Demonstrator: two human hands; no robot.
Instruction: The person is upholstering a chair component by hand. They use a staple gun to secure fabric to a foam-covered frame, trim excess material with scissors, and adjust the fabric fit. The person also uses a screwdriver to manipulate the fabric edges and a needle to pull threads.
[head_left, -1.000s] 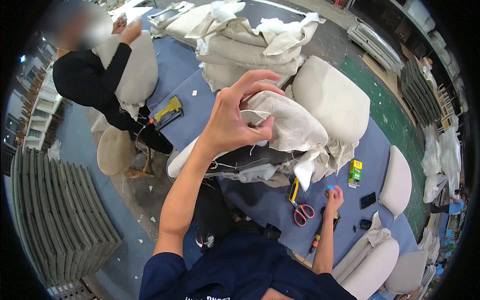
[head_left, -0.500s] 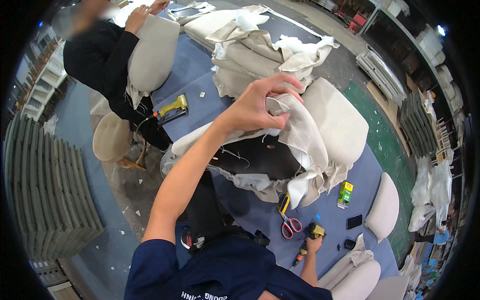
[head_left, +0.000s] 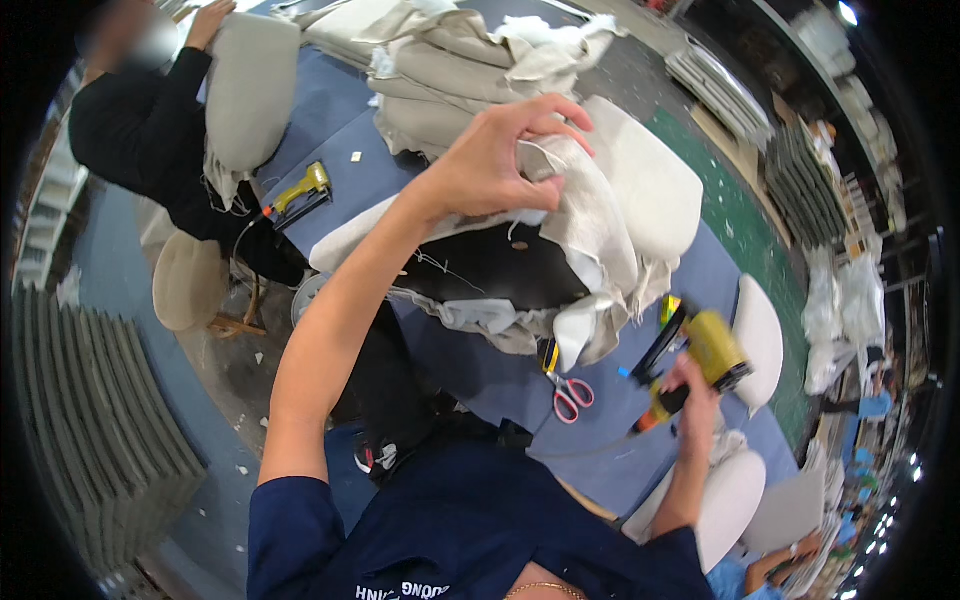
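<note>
My left hand (head_left: 490,165) is closed, fingers and thumb pinching the edge of beige fabric (head_left: 590,210) on a chair cushion. The cushion rests upside down on the blue-grey table, its black underside (head_left: 490,268) showing, with white padding and loose threads round the rim. My right hand (head_left: 692,405) wraps round the handle of a yellow and black staple gun (head_left: 716,352), held above the table to the right of the cushion. An orange fitting and an air hose hang from its grip. Below the cushion lie red-handled scissors (head_left: 570,398) and a yellow cutter knife (head_left: 549,355).
A person in black (head_left: 150,130) holds another cushion (head_left: 252,95) at the far left. A second staple gun (head_left: 305,190) lies on the table. Beige covers and cushions (head_left: 430,75) are piled at the back. Padded panels (head_left: 95,430) stand stacked on the left floor.
My right hand has lifted the staple gun off the table and raised it toward the cushion's right side. My left hand keeps its pinch on the fabric. The view has shifted.
</note>
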